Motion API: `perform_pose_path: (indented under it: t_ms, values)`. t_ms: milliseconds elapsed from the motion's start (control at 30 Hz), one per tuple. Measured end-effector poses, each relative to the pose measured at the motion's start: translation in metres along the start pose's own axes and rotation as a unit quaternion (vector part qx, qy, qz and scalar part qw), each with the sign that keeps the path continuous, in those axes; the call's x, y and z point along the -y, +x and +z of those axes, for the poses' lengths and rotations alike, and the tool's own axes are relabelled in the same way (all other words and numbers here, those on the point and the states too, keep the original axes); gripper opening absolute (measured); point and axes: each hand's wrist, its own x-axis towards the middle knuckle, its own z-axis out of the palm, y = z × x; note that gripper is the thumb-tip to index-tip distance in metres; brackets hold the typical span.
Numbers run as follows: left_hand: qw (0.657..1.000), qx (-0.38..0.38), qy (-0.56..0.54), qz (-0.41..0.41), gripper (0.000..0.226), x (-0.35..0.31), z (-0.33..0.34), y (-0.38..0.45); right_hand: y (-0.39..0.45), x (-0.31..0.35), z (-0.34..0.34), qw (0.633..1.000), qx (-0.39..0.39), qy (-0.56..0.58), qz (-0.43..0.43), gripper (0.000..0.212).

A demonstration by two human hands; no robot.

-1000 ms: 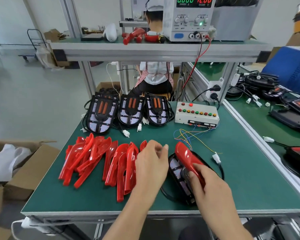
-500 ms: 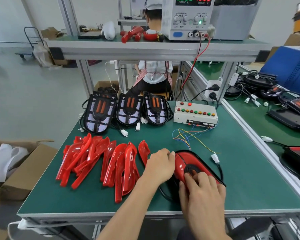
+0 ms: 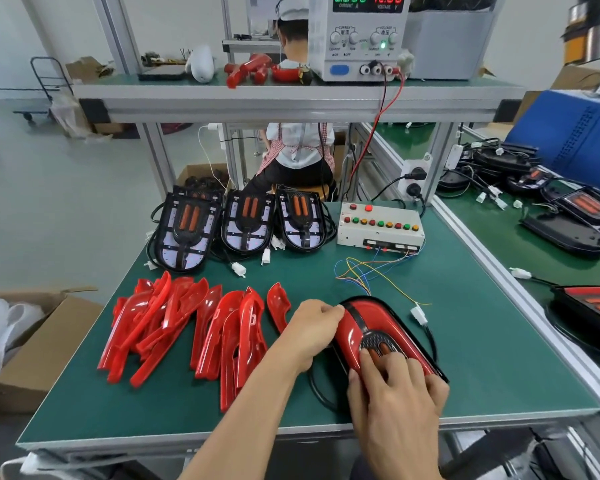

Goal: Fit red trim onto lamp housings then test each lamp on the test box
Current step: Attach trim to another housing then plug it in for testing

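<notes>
A black lamp housing (image 3: 439,372) lies at the table's near right, with a red trim (image 3: 368,315) seated over it. My left hand (image 3: 310,332) grips the housing's left edge, fingers curled round it near its far end. My right hand (image 3: 395,389) lies over the near end, its straight fingers pressing down on the trim beside the mesh centre. The lamp's white connector (image 3: 419,315) lies loose on the mat to the right. A pile of loose red trims (image 3: 187,327) lies to the left. Three bare housings (image 3: 248,220) stand at the back beside the test box (image 3: 378,226).
Coloured wires (image 3: 364,271) run from the test box toward the lamp. A power supply (image 3: 357,36) reading 12.00 stands on the upper shelf. More lamps (image 3: 589,303) lie on the bench to the right. A cardboard box (image 3: 39,344) sits at the left. A person sits behind the bench.
The red trim, held tilted above the housing a second ago, now lies flat on it. My right hand has moved onto the near end and presses; my left hand has shifted to the housing's left edge.
</notes>
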Motion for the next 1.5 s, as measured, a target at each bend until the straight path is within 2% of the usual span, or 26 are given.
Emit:
perform_pose_path:
  t_ms: [200,333,433,633,767,933,1067,1233,1500]
  values:
    - [0.999,-0.004,-0.051,0.011,0.023,0.001,0.003,-0.002,-0.002,-0.006,0.002,0.999,-0.031,0.006,-0.008,0.034]
    - [0.984,0.043,-0.175,0.001,0.032,-0.002,0.01,-0.012,-0.003,-0.01,0.005,0.998,-0.059,0.02,0.002,0.032]
    - [0.972,0.053,-0.229,0.023,0.051,0.005,0.017,-0.02,-0.008,-0.011,0.007,0.996,-0.078,0.04,0.022,0.031]
    - [0.947,0.062,-0.309,0.058,0.051,0.014,0.029,-0.029,-0.015,-0.014,0.011,0.993,-0.098,0.059,0.015,0.03]
    - [0.945,0.075,-0.312,0.06,0.056,0.015,0.025,-0.031,-0.014,-0.019,0.012,0.992,-0.096,0.08,-0.006,0.03]
    - [0.943,0.086,-0.313,0.069,0.051,0.015,0.025,-0.036,-0.012,-0.015,0.01,0.989,-0.094,0.114,0.017,0.03]
    - [0.938,0.089,-0.327,0.073,0.055,0.012,0.023,-0.04,-0.011,-0.013,0.006,0.985,-0.086,0.148,0.031,0.03]
    - [0.936,0.086,-0.331,0.08,0.049,0.013,0.022,-0.04,-0.006,-0.008,0.003,0.987,-0.067,0.139,0.04,0.032]
    - [0.93,0.071,-0.35,0.086,0.061,0.011,0.021,-0.038,0.005,-0.009,-0.004,0.984,-0.054,0.161,0.049,0.03]
